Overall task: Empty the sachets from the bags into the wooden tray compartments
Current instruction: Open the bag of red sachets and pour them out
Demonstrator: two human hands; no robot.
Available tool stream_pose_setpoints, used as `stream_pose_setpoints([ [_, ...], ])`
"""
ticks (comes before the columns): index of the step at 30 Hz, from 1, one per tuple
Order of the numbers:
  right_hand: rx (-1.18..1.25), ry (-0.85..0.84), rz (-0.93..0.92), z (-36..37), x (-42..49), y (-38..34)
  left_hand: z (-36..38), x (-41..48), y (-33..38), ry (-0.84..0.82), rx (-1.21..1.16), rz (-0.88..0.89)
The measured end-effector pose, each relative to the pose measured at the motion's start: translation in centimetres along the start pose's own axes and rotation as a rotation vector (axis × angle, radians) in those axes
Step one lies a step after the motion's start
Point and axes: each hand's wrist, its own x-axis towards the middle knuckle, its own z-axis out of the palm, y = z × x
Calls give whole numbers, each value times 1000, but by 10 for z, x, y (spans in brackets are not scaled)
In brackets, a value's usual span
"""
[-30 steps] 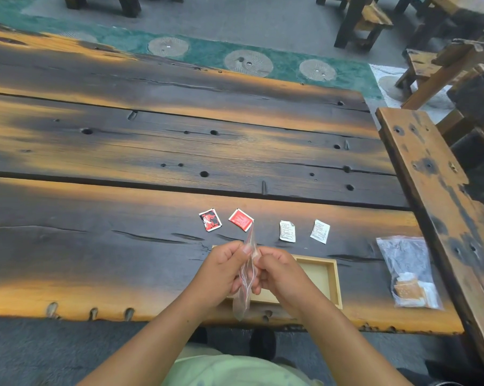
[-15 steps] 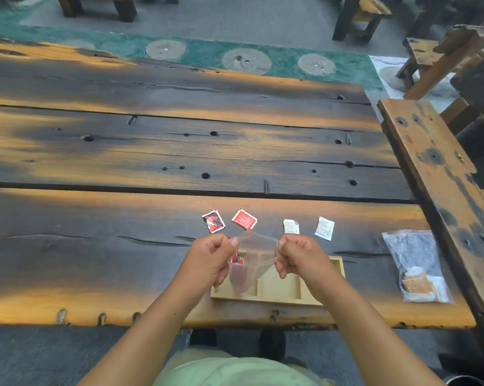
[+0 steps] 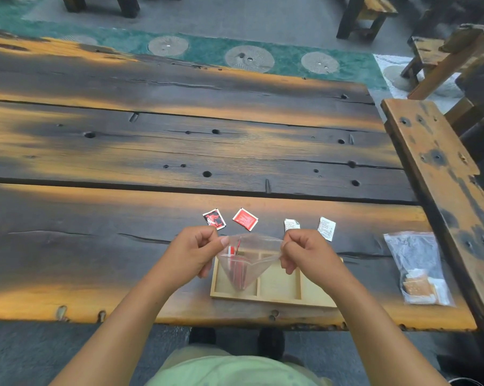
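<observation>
Head view: your left hand (image 3: 192,254) and right hand (image 3: 307,256) each pinch one side of the mouth of a clear bag (image 3: 258,247), thumb against curled fingers, with the mouth pulled wide between them. The bag hangs in a downward point over the left end of the wooden tray (image 3: 274,299), and red sachets (image 3: 236,270) lie inside it towards its left side. You cannot tell whether the bag's tip touches the tray floor. The tray sits on the table (image 3: 151,151) near the front edge, directly under your hands; your right hand and wrist cover part of its right end, and the bag covers much of its left compartment. The middle compartment that shows holds nothing. On the table just beyond your hands, four loose sachets lie in a rough row: a red-and-black sachet (image 3: 214,219), a red sachet (image 3: 245,219), a white sachet (image 3: 291,224) partly hidden behind your right knuckles, and a second white sachet (image 3: 327,228). A second clear bag (image 3: 418,268), with brown and white packets bunched at its near end, lies flat to the right of the tray, apart from it, close to a wooden bench (image 3: 441,174) that runs along the table's right side. A green rug (image 3: 207,48) lies on the floor past the far edge.
</observation>
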Motion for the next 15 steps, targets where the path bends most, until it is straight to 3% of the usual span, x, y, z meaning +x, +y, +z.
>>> stream_pose_setpoints([
  [7,141,-29,-29,4,-5,-32,5,2,-3,24,-149,7],
  [12,396,34,-52,-7,-12,-54,12,-2,-6,-187,-266,60],
  [15,536,-14,-60,-12,-22,-67,19,1,6,-231,-261,106],
])
